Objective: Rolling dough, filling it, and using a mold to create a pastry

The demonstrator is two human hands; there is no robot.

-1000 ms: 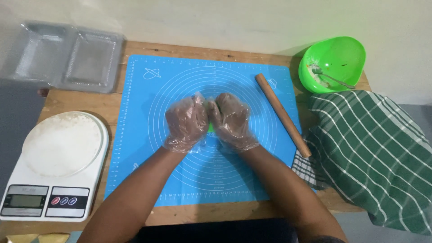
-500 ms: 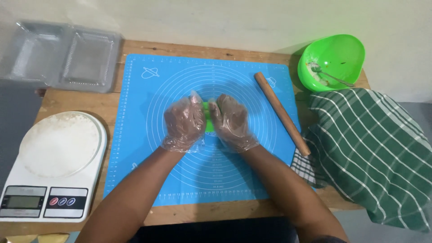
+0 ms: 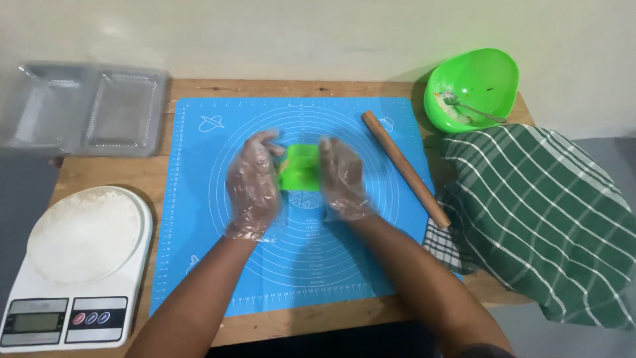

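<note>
Matt blue silicone mat (image 3: pixel 199 219), smooth wooden rolling pin (image 3: pixel 404 167), glossy plastic bowl (image 3: pixel 487 79), woven checked cloth (image 3: pixel 550 219)
</note>
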